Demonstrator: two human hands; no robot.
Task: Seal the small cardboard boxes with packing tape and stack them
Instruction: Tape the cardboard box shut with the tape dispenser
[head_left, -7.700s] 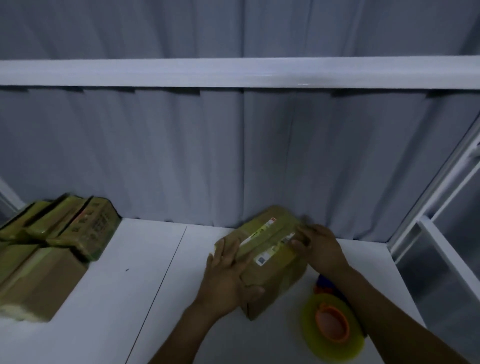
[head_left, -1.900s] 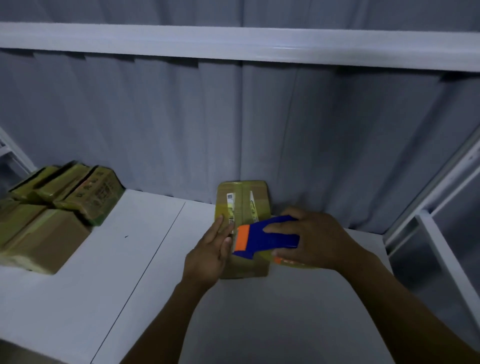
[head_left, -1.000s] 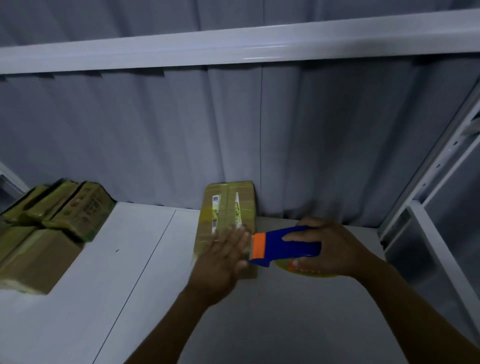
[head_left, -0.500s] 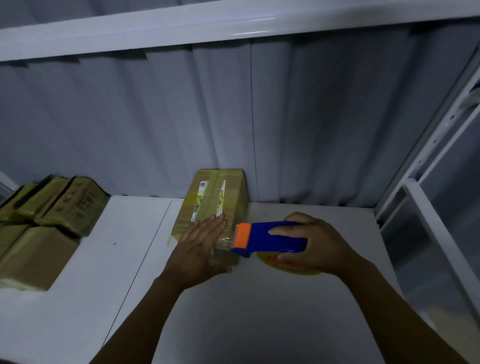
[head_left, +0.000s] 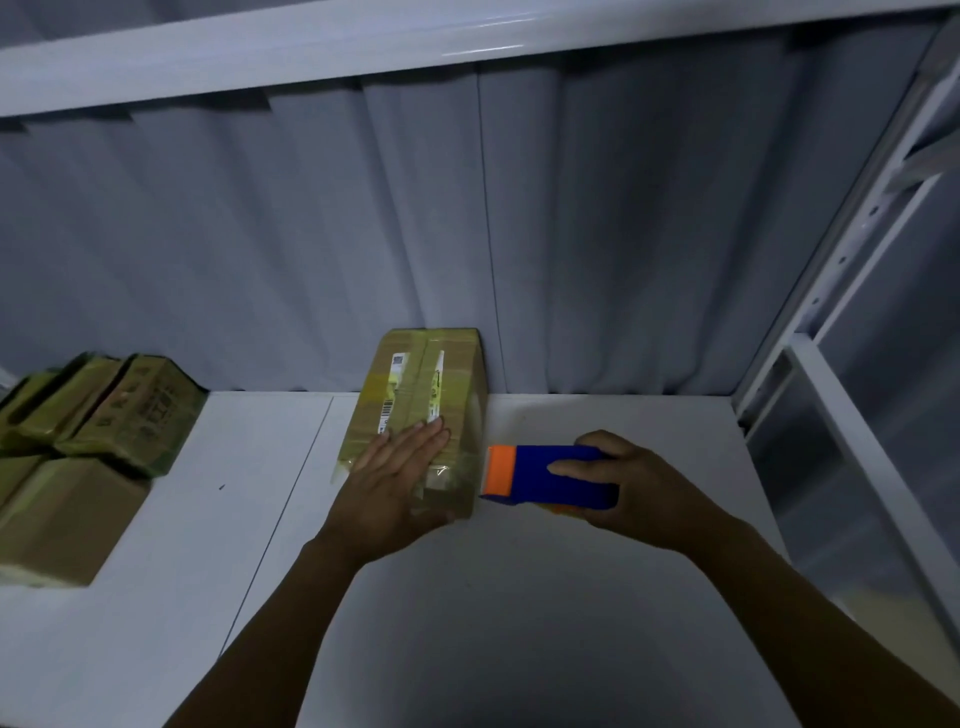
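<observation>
The box (head_left: 423, 395) being sealed lies flat on the white table (head_left: 493, 597), near the centre, with its far end against the grey curtain (head_left: 571, 234). Its top face carries two white labels, and glossy tape covers it. The left hand (head_left: 400, 483) rests palm down on the near part of the box top. Its fingers are straight and held together, pointing away from the person, and the thumb lies over the near right edge of the box. The right hand (head_left: 631, 493) grips a blue tape dispenser (head_left: 550, 475), with the fingers curled round its body. The dispenser sits just to the right of the box, low over the table, and its orange end faces the near right corner of the box. Whether the orange end touches the box cannot be determined. A sliver of yellow tape roll shows under the dispenser. A pile of other boxes (head_left: 78, 457) stands at the left edge of the table, well apart from both hands. A white shelf beam (head_left: 363, 47) runs overhead, and a white rack frame (head_left: 831, 322) stands on the right.
</observation>
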